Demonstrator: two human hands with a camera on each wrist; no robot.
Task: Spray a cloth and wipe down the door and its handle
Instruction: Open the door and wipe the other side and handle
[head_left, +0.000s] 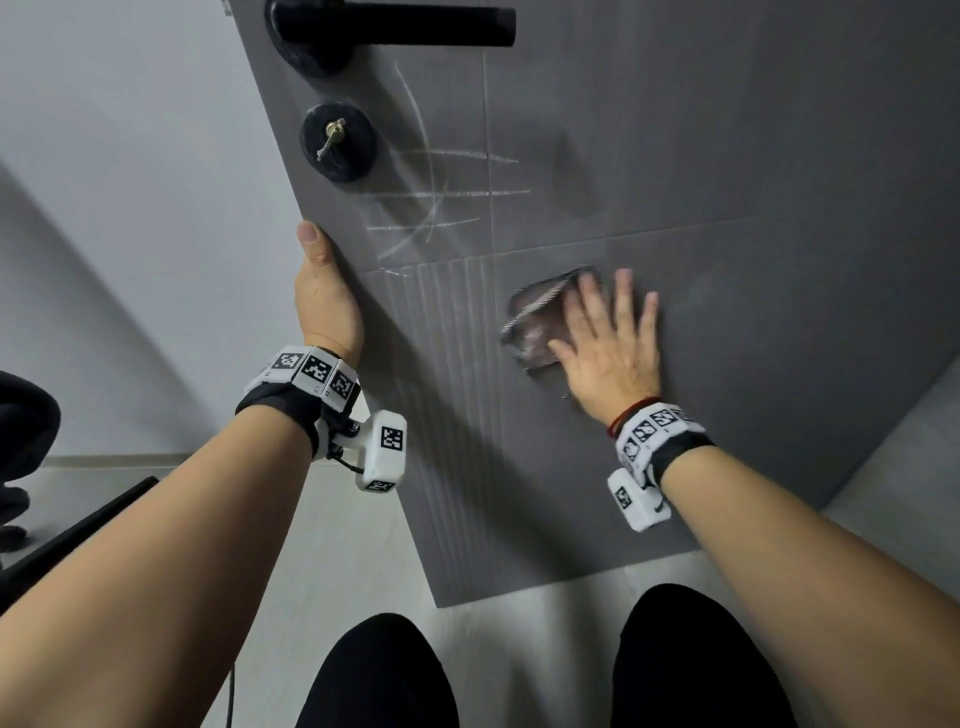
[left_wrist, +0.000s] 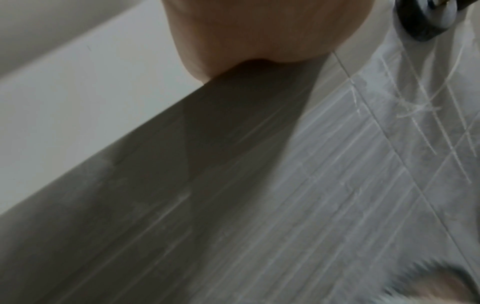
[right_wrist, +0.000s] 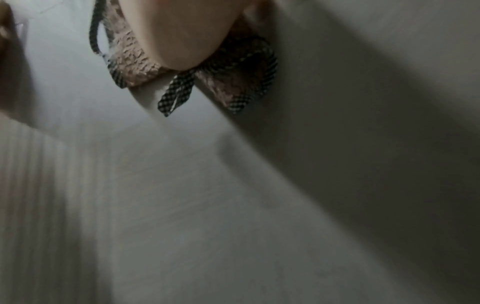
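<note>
A dark grey door (head_left: 727, 156) stands open before me, with white chalk-like streaks (head_left: 441, 197) below its black lever handle (head_left: 395, 23) and a black lock plate with a key (head_left: 337, 140). My right hand (head_left: 608, 332) lies flat with straight, spread fingers, pressing a pinkish cloth (head_left: 535, 322) with checked trim against the door's lower panel. The right wrist view shows the cloth (right_wrist: 130, 61) under my palm, its checked loop (right_wrist: 176, 92) hanging free. My left hand (head_left: 324, 291) grips the door's free edge, thumb on the face and fingers hidden behind; its palm (left_wrist: 259, 30) meets the edge.
A white wall (head_left: 130, 156) lies left of the door edge, and pale floor tiles (head_left: 363, 545) run beneath. A black chair base (head_left: 31, 467) stands at the far left. My knees in black trousers (head_left: 519, 675) are just below the door's bottom edge.
</note>
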